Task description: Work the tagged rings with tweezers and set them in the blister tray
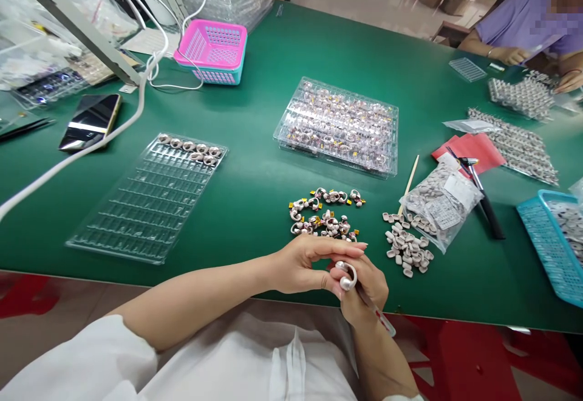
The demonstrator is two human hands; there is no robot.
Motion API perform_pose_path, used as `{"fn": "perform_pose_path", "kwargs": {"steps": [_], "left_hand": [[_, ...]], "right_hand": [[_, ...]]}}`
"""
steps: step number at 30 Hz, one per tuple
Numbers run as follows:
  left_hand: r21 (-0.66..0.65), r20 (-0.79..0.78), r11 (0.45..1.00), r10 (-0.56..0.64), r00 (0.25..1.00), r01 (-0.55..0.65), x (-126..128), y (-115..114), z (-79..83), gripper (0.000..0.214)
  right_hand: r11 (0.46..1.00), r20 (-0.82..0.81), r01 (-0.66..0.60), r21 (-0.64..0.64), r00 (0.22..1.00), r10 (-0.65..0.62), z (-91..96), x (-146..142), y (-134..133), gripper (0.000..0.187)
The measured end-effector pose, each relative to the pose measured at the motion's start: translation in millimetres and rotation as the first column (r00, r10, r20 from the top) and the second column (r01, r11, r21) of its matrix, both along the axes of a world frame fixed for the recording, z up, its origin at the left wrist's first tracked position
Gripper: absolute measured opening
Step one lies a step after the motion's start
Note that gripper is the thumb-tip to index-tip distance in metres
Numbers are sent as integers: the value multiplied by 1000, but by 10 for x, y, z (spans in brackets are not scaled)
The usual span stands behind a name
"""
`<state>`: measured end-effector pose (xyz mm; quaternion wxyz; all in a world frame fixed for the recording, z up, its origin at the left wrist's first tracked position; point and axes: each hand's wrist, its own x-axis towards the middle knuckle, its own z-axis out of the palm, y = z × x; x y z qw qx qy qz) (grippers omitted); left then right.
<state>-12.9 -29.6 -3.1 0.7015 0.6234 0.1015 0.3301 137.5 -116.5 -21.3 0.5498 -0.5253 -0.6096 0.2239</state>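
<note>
The right hand [371, 285] grips a slim tool [387, 324]; the left hand [300, 266] (its hold unclear) curves beside a C-shaped clip [352, 276], which wants gentle, steady support.

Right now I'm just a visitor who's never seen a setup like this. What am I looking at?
No robot here: these are a person's bare hands, pictured by one camera worn on their head, looking forward and down. The left hand meets the right hand, which holds a shiny curved piece. A slim object sticks out below the right hand; I can't tell what it is. On the green table lie loose curved pieces, small pale pieces, a partly filled clear tray and a pink basket. Another person works across the table.
</note>
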Motion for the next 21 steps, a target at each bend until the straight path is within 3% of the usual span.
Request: {"fn": "perform_pose_path", "kwargs": {"steps": [4, 9, 16, 18, 21], "left_hand": [[39, 31, 999, 30, 999, -32, 5, -13, -36, 59], [-36, 73, 999, 37, 997, -35, -5, -3, -49, 58], [-50, 13, 998, 36, 999, -35, -4, 36, -34, 56], [4, -16, 999, 51, 999, -50, -5, 60, -30, 55], [230, -53, 962, 166, 985, -150, -8, 83, -22, 56]], "right_hand": [[998, 29, 29, 52, 999, -30, -11, -21, 4, 12], [992, 50, 41, 122, 998, -48, 16, -63, 71, 12], [998, 32, 0, 61, 999, -2, 1, -28, 121, 10], [999, 78, -30, 24, 997, 28, 42, 11, 158, 10], [999, 216, -32, -30, 976, 37, 126, 78, 221, 8]]}}
